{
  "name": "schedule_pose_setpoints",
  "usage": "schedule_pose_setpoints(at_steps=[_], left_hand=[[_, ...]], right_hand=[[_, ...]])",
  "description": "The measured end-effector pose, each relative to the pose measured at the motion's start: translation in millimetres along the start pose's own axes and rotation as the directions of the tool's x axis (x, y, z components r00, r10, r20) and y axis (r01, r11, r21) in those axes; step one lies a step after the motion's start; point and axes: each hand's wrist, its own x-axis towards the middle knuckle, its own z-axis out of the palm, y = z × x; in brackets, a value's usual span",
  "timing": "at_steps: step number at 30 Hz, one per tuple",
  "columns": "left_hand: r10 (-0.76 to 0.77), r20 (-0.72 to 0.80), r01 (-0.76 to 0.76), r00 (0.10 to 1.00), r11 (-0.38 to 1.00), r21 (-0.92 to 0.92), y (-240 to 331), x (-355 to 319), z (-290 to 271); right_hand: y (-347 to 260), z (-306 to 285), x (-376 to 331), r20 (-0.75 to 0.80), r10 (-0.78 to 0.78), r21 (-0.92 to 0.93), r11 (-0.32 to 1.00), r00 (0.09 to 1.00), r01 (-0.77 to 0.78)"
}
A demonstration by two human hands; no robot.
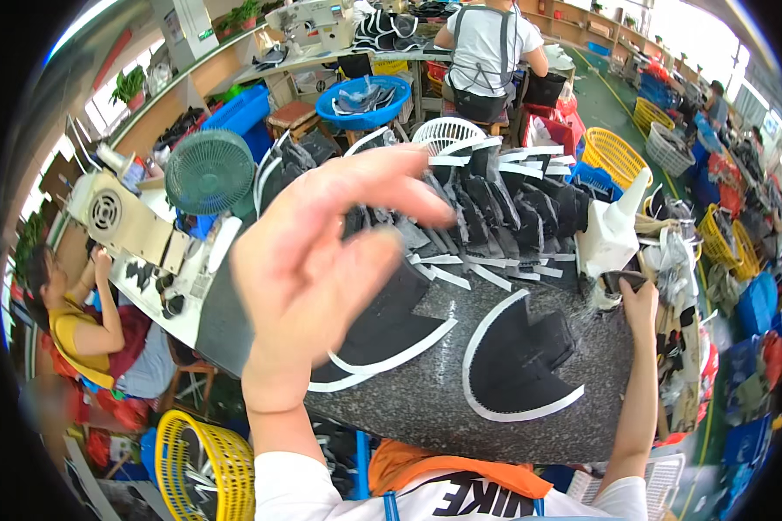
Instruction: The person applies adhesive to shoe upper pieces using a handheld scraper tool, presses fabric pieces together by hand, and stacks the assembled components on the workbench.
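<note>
Cloth piece (513,365), black with white edging, flat on counter (426,391), right of centre in lower half. Right hand (641,304), at right, pinches small dark item (622,280) near white bottle (608,239). Left hand (304,252), left of centre, blurred, fingers apart, seemingly bare. Light pinch, uncreased edging, bottle unbumped should serve best.

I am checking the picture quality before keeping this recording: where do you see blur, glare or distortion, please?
Head view: left hand motion-blurred, right hand clearer; head view: window at upper right washed out to white; head view: lines bowing toward the edges, corners lost in black.
</note>
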Motion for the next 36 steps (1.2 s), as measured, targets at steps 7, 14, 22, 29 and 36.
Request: schedule_pose_setpoints(at_steps=[7,14,22,29,36], left_hand=[[0.172,0.036,-0.171,0.984,0.985,-0.027,18,17,-11],[0.174,0.098,-0.181,0.980,0.982,0.057,25,40,-16],[0.023,-0.029,-0.028,0.999,0.985,-0.170,11,12,45],[-0.132,0.060,0.143,0.989,0.959,-0.245,-1,-4,88],[-0.314,0.369,0.159,0.875,0.906,0.392,-113,-187,198]], right_hand=[[-29,-9,-3,0.039,0.104,-0.213,0.972,0.994,-0.094],[-8,-26,-5,0.069,0.033,0.136,0.990,0.997,-0.042],[35,26,12,0.084,-0.124,-0.067,0.989,0.989,0.130],[-8,-2,1,0.137,0.042,-0.103,0.994,0.990,-0.028],[-21,-11,-7,0.010,-0.241,-0.087,0.967,0.970,0.241]])
